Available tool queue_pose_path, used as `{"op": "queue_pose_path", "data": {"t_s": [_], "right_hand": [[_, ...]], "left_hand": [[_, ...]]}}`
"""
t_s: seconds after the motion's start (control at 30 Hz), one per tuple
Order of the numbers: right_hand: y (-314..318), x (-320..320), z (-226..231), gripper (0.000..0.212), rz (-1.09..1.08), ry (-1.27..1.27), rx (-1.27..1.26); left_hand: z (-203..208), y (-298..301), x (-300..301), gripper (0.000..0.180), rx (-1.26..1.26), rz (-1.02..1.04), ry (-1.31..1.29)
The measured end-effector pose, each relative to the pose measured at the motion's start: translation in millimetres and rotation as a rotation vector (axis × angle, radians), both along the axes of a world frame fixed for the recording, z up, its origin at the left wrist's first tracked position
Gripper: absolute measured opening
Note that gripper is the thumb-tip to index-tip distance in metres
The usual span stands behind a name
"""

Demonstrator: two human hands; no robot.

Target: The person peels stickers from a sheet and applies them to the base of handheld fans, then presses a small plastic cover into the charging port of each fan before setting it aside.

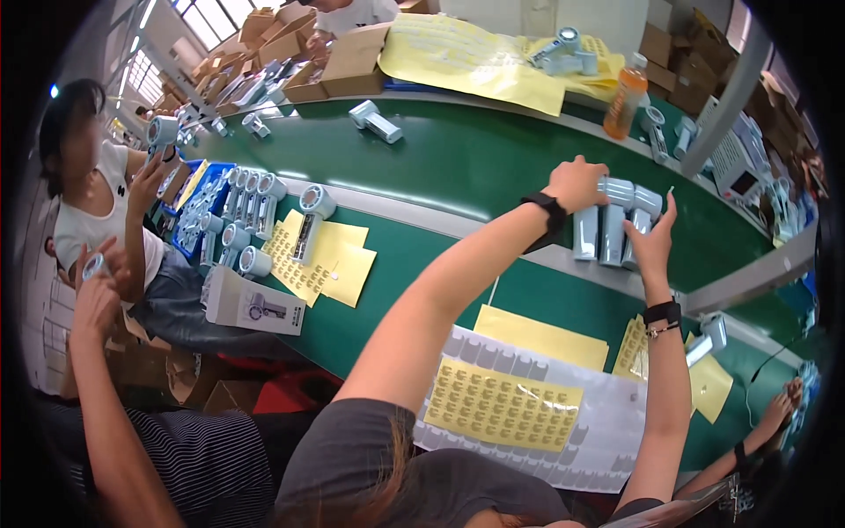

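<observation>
Three light-blue handheld fans [613, 231] stand side by side in a row at the edge of the green belt, right of centre. My left hand [576, 183] grips the row from its left end, at the top. From the right, my right hand [652, 242] presses against the last fan, its thumb and fingers around it. Nearer my body lies a yellow sticker sheet [503, 405] with rows of small marks. It rests on a larger white sheet [607, 422] with grey elongated shapes. A plain yellow sheet [541, 336] lies just beyond.
One fan [377, 121] lies on the green belt [458, 154]. At left, more fans [255, 204] stand by a blue tray [204, 207] and a white box [255, 302]. An orange bottle [626, 99] stands at the far side. Co-workers sit left; a metal post [735, 84] rises right.
</observation>
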State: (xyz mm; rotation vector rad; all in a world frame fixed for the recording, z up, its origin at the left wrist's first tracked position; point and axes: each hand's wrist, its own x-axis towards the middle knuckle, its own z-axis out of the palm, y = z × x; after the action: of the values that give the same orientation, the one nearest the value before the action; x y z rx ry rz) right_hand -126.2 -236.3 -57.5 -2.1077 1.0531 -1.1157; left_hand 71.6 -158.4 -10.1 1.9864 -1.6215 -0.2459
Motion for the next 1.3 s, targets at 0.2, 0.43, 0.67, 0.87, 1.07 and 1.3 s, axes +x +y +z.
{"op": "queue_pose_path", "data": {"t_s": [0.2,0.43,0.67,0.87,1.07,1.3], "right_hand": [[-54,24,-10,0.104,-0.088,0.084,0.118],[-21,-16,-3,0.086,-0.138,0.116,-0.04],[138,-133,78,0.016,0.336,-0.029,0.763],[227,-166,57,0.015,0.367,0.244,0.68],[243,-144,26,0.015,0.212,0.214,0.433],[254,-122,23,0.027,0.192,0.278,0.078]], "left_hand": [[-14,-55,20,0.049,0.073,0.062,-0.072],[3,21,10,0.061,-0.027,0.013,-0.047],[71,185,-19,0.051,0.141,-0.357,-0.067],[63,257,-102,0.049,0.357,-0.688,-0.103],[15,293,-152,0.053,0.12,-0.707,-0.258],[-3,301,-150,0.056,0.118,-0.63,-0.306]]}}
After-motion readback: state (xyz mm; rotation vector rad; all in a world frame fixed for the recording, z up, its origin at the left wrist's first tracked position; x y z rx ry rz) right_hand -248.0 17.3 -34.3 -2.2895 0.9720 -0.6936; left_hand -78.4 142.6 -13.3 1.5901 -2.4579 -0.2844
